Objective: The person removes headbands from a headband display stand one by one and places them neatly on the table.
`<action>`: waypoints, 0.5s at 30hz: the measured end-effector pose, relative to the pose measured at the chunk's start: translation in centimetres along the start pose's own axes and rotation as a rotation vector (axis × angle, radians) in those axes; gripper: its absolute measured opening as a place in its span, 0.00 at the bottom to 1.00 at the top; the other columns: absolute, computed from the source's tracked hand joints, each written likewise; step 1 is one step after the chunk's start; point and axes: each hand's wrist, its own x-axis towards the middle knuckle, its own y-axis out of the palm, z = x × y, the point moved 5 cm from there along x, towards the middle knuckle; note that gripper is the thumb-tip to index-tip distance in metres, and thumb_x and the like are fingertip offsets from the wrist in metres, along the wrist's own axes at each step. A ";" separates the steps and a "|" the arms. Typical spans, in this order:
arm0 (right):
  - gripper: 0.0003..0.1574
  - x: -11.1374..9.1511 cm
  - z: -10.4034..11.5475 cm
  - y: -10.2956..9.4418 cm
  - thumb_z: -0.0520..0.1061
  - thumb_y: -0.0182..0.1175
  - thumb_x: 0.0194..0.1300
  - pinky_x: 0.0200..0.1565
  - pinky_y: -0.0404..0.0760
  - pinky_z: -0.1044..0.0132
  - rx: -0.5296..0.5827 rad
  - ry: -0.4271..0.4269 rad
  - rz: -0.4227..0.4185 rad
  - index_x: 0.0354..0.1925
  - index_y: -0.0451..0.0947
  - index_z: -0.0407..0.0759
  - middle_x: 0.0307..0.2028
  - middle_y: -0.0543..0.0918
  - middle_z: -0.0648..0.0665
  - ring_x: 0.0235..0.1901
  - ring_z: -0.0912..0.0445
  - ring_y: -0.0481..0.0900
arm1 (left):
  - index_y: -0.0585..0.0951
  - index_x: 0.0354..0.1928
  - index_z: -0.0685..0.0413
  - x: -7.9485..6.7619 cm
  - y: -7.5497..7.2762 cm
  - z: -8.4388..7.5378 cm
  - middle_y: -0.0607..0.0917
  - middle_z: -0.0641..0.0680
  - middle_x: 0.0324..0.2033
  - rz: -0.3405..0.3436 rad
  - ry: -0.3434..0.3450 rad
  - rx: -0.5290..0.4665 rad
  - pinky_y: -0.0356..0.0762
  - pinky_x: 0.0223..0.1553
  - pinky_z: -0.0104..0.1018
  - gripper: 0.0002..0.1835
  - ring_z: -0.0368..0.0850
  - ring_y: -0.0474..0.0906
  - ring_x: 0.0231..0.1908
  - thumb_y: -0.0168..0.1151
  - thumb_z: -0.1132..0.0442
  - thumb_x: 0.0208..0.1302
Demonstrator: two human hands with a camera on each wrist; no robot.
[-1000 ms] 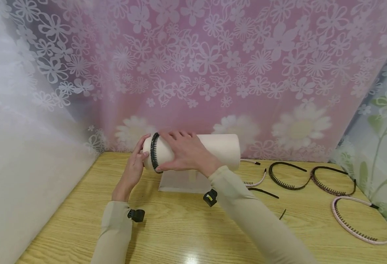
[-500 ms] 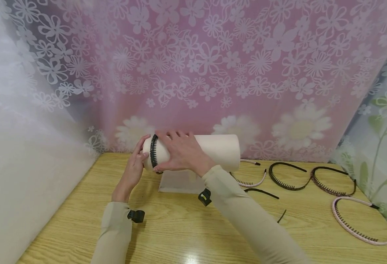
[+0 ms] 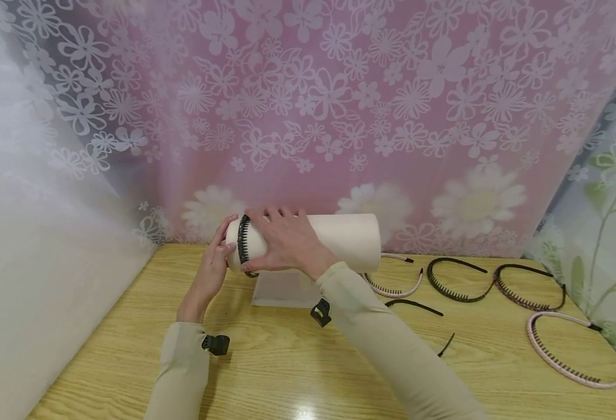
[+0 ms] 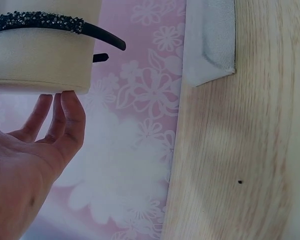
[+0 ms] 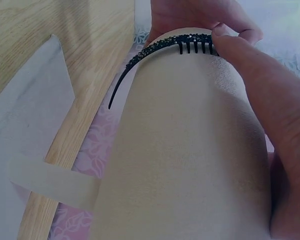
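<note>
A black headband [image 3: 243,239] with dark sparkling beads and comb teeth sits around the left part of a cream cylinder, the roll of a headband display stand [image 3: 347,236]. My left hand [image 3: 213,262] holds the roll's left end, with its fingers at the rim in the left wrist view. My right hand [image 3: 289,239] spans the roll from above. Its thumb [image 5: 245,60] touches the headband's toothed edge in the right wrist view, and its fingers reach the band's far side. In the left wrist view, the band's two tips [image 4: 117,42] stick out past the roll.
The stand's pale base [image 3: 282,290] rests on the wooden table [image 3: 287,361]. On the right lie several headbands: a pink one [image 3: 570,370], dark ones [image 3: 455,296] and a pale pink one [image 3: 397,293] partly behind the roll. A floral curtain [image 3: 313,116] hangs close behind.
My right hand has shifted slightly left along the roll, its thumb and fingers coming up against the headband. The left hand stays at the roll's end.
</note>
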 end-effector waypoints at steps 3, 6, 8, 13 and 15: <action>0.67 0.1 0.0 -0.1 0.87 0.60 0.50 0.54 0.75 0.46 0.006 0.007 0.004 0.79 0.55 0.61 0.68 0.73 0.46 0.60 0.47 0.76 | 0.56 0.79 0.25 0.0 0.0 -0.1 0.65 0.59 0.73 -0.006 0.000 0.005 0.78 0.46 0.37 0.31 0.57 0.72 0.55 0.35 0.59 0.79; 0.66 0.1 0.1 -0.1 0.86 0.60 0.50 0.55 0.75 0.46 0.012 0.016 0.014 0.79 0.56 0.61 0.68 0.73 0.46 0.61 0.47 0.76 | 0.56 0.79 0.26 0.0 -0.1 -0.1 0.66 0.59 0.72 -0.008 -0.002 0.006 0.79 0.45 0.38 0.31 0.56 0.72 0.54 0.35 0.59 0.78; 0.66 0.2 0.1 -0.1 0.86 0.60 0.50 0.55 0.75 0.46 0.018 0.023 0.022 0.79 0.56 0.62 0.68 0.73 0.46 0.61 0.47 0.76 | 0.56 0.79 0.26 0.0 -0.1 -0.1 0.66 0.59 0.72 -0.009 -0.006 0.008 0.79 0.45 0.38 0.31 0.55 0.73 0.53 0.35 0.58 0.78; 0.65 0.3 0.1 -0.2 0.84 0.61 0.51 0.55 0.75 0.45 0.016 0.031 0.035 0.79 0.56 0.61 0.67 0.74 0.46 0.59 0.46 0.76 | 0.56 0.80 0.31 0.0 -0.1 -0.1 0.68 0.59 0.70 -0.024 -0.009 0.036 0.78 0.40 0.38 0.31 0.54 0.74 0.50 0.37 0.58 0.78; 0.64 0.3 0.2 -0.3 0.84 0.61 0.51 0.55 0.75 0.44 0.014 0.032 0.038 0.79 0.56 0.61 0.67 0.74 0.45 0.59 0.46 0.76 | 0.57 0.80 0.33 -0.1 -0.1 -0.2 0.69 0.59 0.70 -0.030 -0.007 0.042 0.78 0.39 0.38 0.31 0.54 0.74 0.49 0.37 0.58 0.78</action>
